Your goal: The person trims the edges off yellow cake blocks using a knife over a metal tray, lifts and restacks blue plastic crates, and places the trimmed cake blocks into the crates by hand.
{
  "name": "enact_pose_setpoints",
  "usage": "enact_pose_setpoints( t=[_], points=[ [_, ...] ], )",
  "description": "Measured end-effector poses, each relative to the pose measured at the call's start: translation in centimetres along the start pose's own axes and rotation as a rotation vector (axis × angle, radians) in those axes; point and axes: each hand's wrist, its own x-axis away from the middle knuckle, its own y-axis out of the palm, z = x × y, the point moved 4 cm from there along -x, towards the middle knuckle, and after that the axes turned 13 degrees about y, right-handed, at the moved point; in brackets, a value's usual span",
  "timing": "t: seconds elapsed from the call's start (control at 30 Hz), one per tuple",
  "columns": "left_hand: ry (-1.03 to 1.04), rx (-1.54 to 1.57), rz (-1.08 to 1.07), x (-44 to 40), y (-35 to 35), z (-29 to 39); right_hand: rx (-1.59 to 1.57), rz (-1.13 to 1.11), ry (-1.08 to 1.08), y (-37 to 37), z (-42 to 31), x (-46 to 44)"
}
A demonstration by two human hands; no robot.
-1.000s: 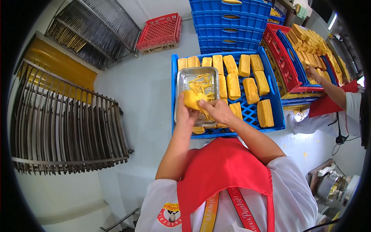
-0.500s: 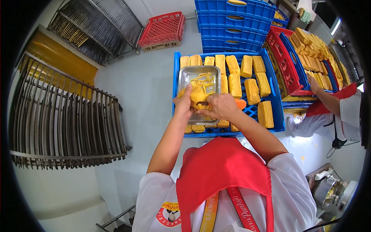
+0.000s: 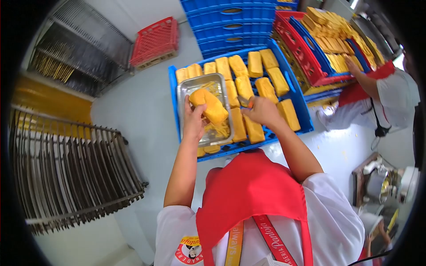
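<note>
My left hand (image 3: pixel 194 120) grips a yellow bread loaf (image 3: pixel 209 105) over a metal tray (image 3: pixel 181 95). Pale yellow trimmings (image 3: pixel 221 130) lie in the tray beneath it. To the right, my right hand (image 3: pixel 265 111) is closed around the orange handle of a knife (image 3: pixel 243 100), its blade pointing left, apart from the held loaf. Tray and knife are both above a blue crate (image 3: pixel 296 84), where several more yellow loaves (image 3: pixel 288 114) lie in rows. The tray covers part of the crate's left side.
Blue crates (image 3: pixel 230 33) are stacked behind. A red crate (image 3: pixel 155 41) sits on the floor at the back left, near metal racks (image 3: pixel 75 164). On the right, a co-worker's hand (image 3: pixel 353 65) touches sliced bread (image 3: pixel 339 46) in crates. Mixing equipment (image 3: pixel 379 182) stands lower right.
My right hand and the knife have moved away from the loaf to the right. The loaf is now tilted and more exposed in my left hand. The whole view has shifted and turned.
</note>
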Motion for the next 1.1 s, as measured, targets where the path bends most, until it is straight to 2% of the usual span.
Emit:
enact_pose_setpoints(
  t=[0.03,0.1,0.17,0.27,0.3,0.33,0.37,0.43,0.47,0.5,0.57,0.6,0.63,0.67,0.7,0.73,0.77,0.8,0.83,0.87,0.9,0.93,0.97,1.0,1.03,1.1],
  points=[
    [-0.007,-0.105,-0.028,0.5,1.6,-0.1,-0.121,0.052,0.128,-1.0,2.0,-0.3],
    [-0.005,-0.131,-0.121,1.4,5.2,-1.4,-0.065,0.150,0.313,-3.4,5.5,0.4],
    [0.092,-0.208,-0.279,1.8,8.3,-3.8,0.012,0.165,0.453,-4.3,9.0,1.1],
    [0.127,-0.363,-0.403,1.7,11.5,-8.4,0.080,0.222,0.544,-2.6,14.3,1.7],
    [0.159,-0.471,-0.455,1.6,12.3,-10.1,0.110,0.150,0.573,-2.4,14.2,2.5],
    [0.223,-0.740,-0.469,1.5,12.8,-11.1,0.138,0.077,0.600,-2.1,14.4,3.3],
    [0.219,-0.739,-0.488,1.5,12.9,-12.1,0.133,0.080,0.618,-1.4,15.2,3.8],
    [0.015,-1.085,-0.617,1.7,13.0,-13.5,0.035,0.061,0.608,0.8,16.4,3.9],
    [0.162,-1.222,-0.684,1.6,12.7,-14.2,0.021,0.108,0.643,1.1,16.9,3.7],
    [0.163,-1.223,-0.690,1.6,12.5,-13.8,0.018,0.109,0.648,0.6,16.8,3.9],
    [0.282,-1.166,-0.733,1.4,12.4,-12.7,-0.128,0.265,0.534,-1.4,16.3,4.1],
    [0.008,-0.919,-0.654,1.8,13.1,-10.6,-0.129,0.265,0.532,-3.2,15.6,4.4],
    [0.012,-0.920,-0.650,1.6,13.0,-9.8,-0.495,0.001,0.511,-4.6,14.6,4.6],
    [-0.120,-0.476,-0.646,1.4,13.0,-9.2,-0.851,-0.271,0.466,-5.0,13.3,4.5],
    [-0.237,-0.029,-0.619,1.3,13.1,-8.3,-0.846,-0.273,0.450,-5.1,12.7,4.0],
    [-0.202,0.283,-0.718,1.7,13.7,-6.6,-0.969,-0.399,0.238,-4.9,11.1,3.7],
    [-0.182,0.281,-0.703,1.5,12.9,-6.0,-1.081,-0.531,0.019,-4.7,9.3,3.5],
    [-0.211,0.316,-0.763,1.7,12.3,-5.0,-1.121,-0.623,-0.004,-4.2,7.7,3.2],
    [-0.238,0.350,-0.821,2.0,11.8,-4.0,-1.015,-0.687,0.053,-4.0,6.7,3.1],
    [-0.048,0.217,-0.851,1.9,11.4,-2.7,-0.968,-0.641,0.038,-3.9,5.2,2.8],
    [-0.026,0.209,-0.829,1.9,10.5,-2.0,-0.922,-0.595,0.020,-3.8,3.9,2.5],
    [0.254,-0.105,-0.686,1.6,9.0,-0.8,-0.911,-0.614,-0.006,-3.1,2.8,2.2],
    [0.518,-0.419,-0.519,1.7,7.5,0.5,-0.741,-0.279,-0.040,-3.0,2.4,1.5],
    [0.528,-0.431,-0.491,1.9,6.7,1.0,-0.567,0.053,-0.077,-2.9,2.0,1.0],
    [0.602,-0.529,-0.387,2.1,5.7,1.6,-0.608,0.011,-0.047,-2.2,0.7,0.6],
    [0.732,-0.725,-0.176,2.8,4.0,2.6,-0.731,-0.335,0.164,-1.9,-1.5,1.9]
  ],
)
